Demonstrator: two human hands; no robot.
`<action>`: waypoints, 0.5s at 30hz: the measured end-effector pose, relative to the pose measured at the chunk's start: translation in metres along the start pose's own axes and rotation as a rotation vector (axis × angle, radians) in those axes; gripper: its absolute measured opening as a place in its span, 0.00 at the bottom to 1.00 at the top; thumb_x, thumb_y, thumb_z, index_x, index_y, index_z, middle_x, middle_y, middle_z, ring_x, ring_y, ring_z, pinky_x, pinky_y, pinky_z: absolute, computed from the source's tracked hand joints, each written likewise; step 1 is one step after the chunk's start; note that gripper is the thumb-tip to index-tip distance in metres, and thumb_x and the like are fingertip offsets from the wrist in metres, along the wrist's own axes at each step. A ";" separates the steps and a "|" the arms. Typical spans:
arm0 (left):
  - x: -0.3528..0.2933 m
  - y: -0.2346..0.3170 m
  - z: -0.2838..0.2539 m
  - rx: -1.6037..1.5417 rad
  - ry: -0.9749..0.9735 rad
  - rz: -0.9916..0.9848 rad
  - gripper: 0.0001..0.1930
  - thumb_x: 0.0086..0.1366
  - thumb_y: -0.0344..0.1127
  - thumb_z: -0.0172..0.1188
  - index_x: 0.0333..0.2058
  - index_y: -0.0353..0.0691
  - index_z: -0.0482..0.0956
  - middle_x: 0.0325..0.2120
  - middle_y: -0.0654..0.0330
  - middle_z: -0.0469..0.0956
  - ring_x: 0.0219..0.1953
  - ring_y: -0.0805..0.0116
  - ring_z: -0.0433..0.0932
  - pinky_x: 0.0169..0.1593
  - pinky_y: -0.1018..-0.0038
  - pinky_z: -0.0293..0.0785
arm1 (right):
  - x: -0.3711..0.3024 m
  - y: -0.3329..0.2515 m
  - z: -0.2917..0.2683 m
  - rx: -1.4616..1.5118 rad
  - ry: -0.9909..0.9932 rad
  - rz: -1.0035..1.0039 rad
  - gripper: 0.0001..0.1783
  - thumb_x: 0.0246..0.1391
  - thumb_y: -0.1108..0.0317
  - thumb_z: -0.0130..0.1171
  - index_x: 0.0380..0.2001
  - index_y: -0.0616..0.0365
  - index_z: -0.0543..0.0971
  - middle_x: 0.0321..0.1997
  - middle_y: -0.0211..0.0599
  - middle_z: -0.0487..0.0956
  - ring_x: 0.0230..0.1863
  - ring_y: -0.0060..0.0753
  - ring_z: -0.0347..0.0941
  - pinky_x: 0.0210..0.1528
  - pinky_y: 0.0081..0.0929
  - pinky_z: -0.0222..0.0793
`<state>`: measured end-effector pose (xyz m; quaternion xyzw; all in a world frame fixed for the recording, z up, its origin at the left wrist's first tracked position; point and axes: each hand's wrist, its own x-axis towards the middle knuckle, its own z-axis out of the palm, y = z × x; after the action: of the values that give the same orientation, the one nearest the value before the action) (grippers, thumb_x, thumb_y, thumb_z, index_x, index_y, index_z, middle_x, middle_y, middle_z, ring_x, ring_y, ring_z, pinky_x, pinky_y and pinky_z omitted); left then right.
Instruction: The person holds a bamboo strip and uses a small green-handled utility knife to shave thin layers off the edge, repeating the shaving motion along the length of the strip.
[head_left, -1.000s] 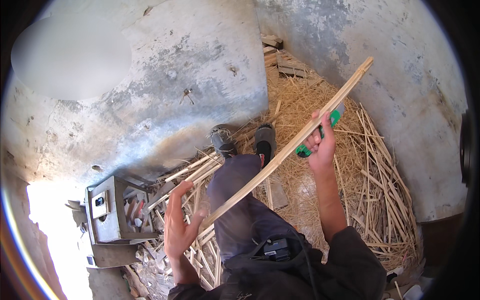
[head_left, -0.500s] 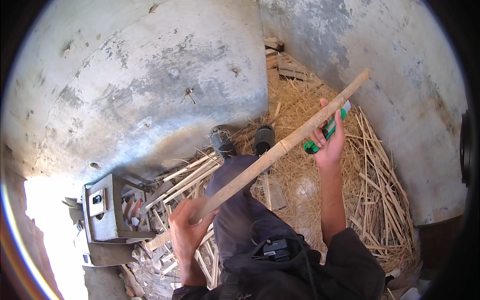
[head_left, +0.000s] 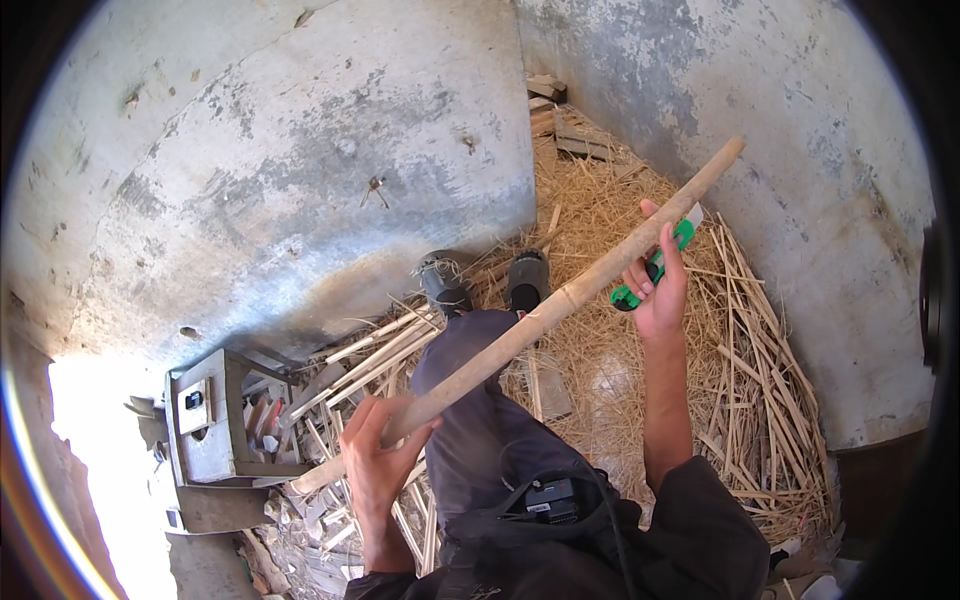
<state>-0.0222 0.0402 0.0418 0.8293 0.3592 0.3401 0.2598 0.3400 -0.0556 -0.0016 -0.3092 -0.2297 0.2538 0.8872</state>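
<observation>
A long bamboo pole (head_left: 540, 318) lies slantwise across my lap, its far end up to the right near the wall. My left hand (head_left: 375, 455) is closed around its lower part, by my left knee. Behind the pole's upper part, my right hand (head_left: 657, 285) grips a green utility knife (head_left: 625, 297), with its pale blade end pointing up and away, close beside the pole. The fingertips of that hand reach under the pole and seem to touch it; the blade's exact contact with the bamboo cannot be made out.
Split bamboo strips (head_left: 755, 400) are heaped along the right wall. Straw-like shavings (head_left: 590, 210) cover the floor ahead. More strips (head_left: 385, 345) lie left of my legs, beside a grey wooden frame (head_left: 235, 420). My shoes (head_left: 527, 280) stand near the stained wall (head_left: 330, 150).
My right thumb and the knife have shifted slightly along the pole. The left hand and the pole stay nearly in place.
</observation>
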 end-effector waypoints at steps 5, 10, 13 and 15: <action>-0.005 -0.010 -0.004 0.095 -0.056 -0.035 0.18 0.50 0.31 0.82 0.38 0.37 0.86 0.31 0.57 0.83 0.30 0.62 0.81 0.33 0.67 0.77 | -0.005 -0.008 -0.002 -0.130 -0.056 0.055 0.26 0.76 0.55 0.51 0.66 0.62 0.71 0.24 0.20 0.69 0.14 0.08 0.52 0.16 0.16 0.47; -0.004 -0.033 -0.014 0.134 -0.191 -0.006 0.18 0.51 0.37 0.82 0.39 0.37 0.86 0.31 0.57 0.82 0.33 0.59 0.82 0.37 0.64 0.77 | -0.017 -0.007 0.002 -0.274 -0.025 0.085 0.19 0.68 0.61 0.64 0.55 0.61 0.80 0.22 0.17 0.68 0.15 0.09 0.54 0.17 0.16 0.45; -0.003 -0.052 -0.017 0.156 -0.357 0.000 0.24 0.51 0.41 0.82 0.44 0.38 0.84 0.36 0.55 0.82 0.41 0.55 0.82 0.45 0.62 0.77 | -0.025 -0.001 0.010 -0.296 -0.044 0.117 0.17 0.66 0.62 0.65 0.52 0.61 0.82 0.20 0.16 0.67 0.15 0.09 0.54 0.17 0.17 0.44; 0.000 -0.052 -0.017 0.172 -0.469 0.009 0.29 0.50 0.44 0.82 0.49 0.39 0.83 0.41 0.53 0.83 0.45 0.53 0.82 0.50 0.61 0.77 | -0.032 0.002 0.023 -0.322 -0.058 0.122 0.15 0.66 0.62 0.65 0.50 0.61 0.83 0.20 0.15 0.67 0.15 0.09 0.54 0.17 0.17 0.44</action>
<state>-0.0568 0.0747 0.0172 0.9061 0.3133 0.1078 0.2630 0.3020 -0.0638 0.0050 -0.4535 -0.2735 0.2759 0.8021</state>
